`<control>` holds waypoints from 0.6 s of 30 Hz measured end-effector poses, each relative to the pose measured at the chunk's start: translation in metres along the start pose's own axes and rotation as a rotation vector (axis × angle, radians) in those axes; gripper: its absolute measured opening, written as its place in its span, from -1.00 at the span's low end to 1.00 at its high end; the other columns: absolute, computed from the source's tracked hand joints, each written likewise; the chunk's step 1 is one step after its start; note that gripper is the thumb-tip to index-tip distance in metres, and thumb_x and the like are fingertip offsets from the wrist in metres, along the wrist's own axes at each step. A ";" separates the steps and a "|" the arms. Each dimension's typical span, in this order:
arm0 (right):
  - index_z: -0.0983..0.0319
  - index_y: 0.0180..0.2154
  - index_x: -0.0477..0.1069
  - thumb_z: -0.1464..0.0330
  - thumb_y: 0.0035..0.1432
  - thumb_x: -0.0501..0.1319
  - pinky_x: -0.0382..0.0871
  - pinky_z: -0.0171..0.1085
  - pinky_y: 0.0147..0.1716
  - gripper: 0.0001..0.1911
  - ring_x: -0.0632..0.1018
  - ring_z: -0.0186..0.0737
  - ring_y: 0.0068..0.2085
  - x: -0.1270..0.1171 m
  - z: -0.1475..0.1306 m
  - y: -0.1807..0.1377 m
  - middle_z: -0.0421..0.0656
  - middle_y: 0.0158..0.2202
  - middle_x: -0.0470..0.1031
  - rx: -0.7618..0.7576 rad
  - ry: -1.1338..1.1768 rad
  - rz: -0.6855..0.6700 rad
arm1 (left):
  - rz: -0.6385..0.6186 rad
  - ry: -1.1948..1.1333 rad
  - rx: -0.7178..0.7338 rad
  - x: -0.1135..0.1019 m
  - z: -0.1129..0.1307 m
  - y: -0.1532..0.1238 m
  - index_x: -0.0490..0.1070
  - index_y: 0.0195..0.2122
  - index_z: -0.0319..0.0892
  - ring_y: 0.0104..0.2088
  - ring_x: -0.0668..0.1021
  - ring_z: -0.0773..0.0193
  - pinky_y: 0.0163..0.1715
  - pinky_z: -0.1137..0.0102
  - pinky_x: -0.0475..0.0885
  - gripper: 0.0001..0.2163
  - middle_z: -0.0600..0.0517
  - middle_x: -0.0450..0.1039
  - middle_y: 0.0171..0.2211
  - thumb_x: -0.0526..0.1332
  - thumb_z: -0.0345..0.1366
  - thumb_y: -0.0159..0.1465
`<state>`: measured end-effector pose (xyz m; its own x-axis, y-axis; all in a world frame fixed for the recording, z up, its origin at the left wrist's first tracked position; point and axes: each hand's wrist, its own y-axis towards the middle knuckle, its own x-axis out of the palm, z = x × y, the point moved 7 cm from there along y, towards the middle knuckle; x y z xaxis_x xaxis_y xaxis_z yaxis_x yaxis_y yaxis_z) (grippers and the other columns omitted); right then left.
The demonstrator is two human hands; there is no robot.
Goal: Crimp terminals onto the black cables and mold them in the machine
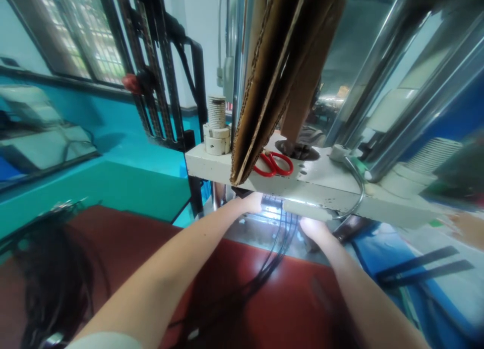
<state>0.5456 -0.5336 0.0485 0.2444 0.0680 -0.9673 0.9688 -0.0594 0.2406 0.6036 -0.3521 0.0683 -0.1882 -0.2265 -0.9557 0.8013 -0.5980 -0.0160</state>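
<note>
Both my arms reach forward under the cream metal shelf (317,187) of a machine. My left hand (250,202) is at the lit opening beneath the shelf, its fingers hidden behind the edge. My right hand (314,229) is washed out by the bright light there, fingers not visible. Between them a bundle of black cables (278,248) runs from the lit area (270,208) down over the red surface (242,283). Which hand touches the cables I cannot tell.
Red-handled scissors (274,164) lie on the shelf beside folded cardboard (272,81) leaning upright. A white ribbed cylinder (217,129) stands at the shelf's left end. Chrome columns (393,86) rise at the right. Dark hair (53,278) fills the lower left. Another person's hand (471,228) shows far right.
</note>
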 end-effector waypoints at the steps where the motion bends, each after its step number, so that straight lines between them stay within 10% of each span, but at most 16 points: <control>1: 0.32 -0.18 0.40 0.30 0.17 0.07 0.25 -0.09 -0.09 -0.73 0.47 -0.18 -0.16 0.001 0.002 0.001 -0.05 -0.23 0.49 0.016 0.005 0.004 | -0.006 -0.001 -0.011 0.001 -0.003 0.000 0.40 -0.18 -0.26 -0.23 0.52 0.09 -0.22 0.34 0.38 -0.68 -0.17 0.48 -0.27 0.19 -0.44 -0.02; 18: 0.30 -0.12 0.34 0.34 0.17 0.08 0.23 -0.06 -0.06 -0.74 0.42 -0.17 -0.10 0.004 0.009 -0.001 -0.06 -0.12 0.41 0.092 0.075 0.099 | 0.040 0.039 -0.088 0.009 -0.003 -0.016 0.07 0.10 -0.20 0.06 0.32 0.04 0.05 0.20 0.19 -0.40 -0.19 0.21 0.07 0.13 -0.40 -0.02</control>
<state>0.5450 -0.5418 0.0431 0.3442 0.1309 -0.9297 0.9328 -0.1599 0.3228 0.5911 -0.3421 0.0587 -0.1342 -0.2176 -0.9668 0.8549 -0.5188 -0.0018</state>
